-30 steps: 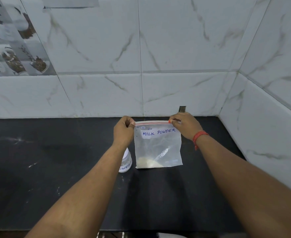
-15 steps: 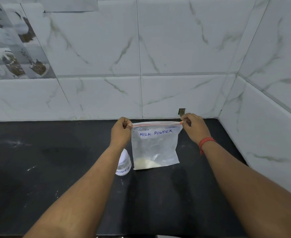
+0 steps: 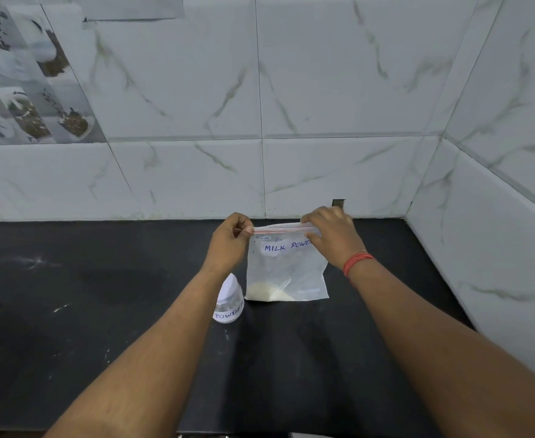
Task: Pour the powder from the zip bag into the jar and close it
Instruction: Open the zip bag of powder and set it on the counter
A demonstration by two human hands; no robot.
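Nearest to us, our two bare forearms reach forward over the black counter point(image 3: 70, 311), whose dark top shows pale smears and scratches toward its left side. Just past the left forearm stands the jar point(image 3: 228, 303), a small clear container with a white lid on top and a paper label reading "POWDER"; the arm covers part of it. It sits on the counter roughly midway across, nearer the back edge than the front, just beside the lower left corner of the zip bag point(image 3: 286, 270).

The bag is held upright, and its bottom edge appears to touch the counter. It is clear plastic with a red zip strip along the top and a white label that reads "MILK POW", the rest hidden by our right hand. A small heap of pale powder point(image 3: 269, 292) lies in the lower left corner of the bag.

Our left hand point(image 3: 230, 241) is closed in a pinch on the top left corner of the bag, at the end of the zip strip. Our right hand point(image 3: 332, 238), with a red thread band point(image 3: 356, 262) on the wrist, has its fingers curled over the top edge toward the right end, thumb at the front of the bag, gripping the zip strip. We cannot tell whether the zip is open.

Beyond the hands, the counter meets the marble-patterned wall tiles point(image 3: 339, 90) at its back edge, and a tiled side wall rises along its right edge. A small dark notch point(image 3: 338, 202) shows at the foot of the back wall just behind the right hand.
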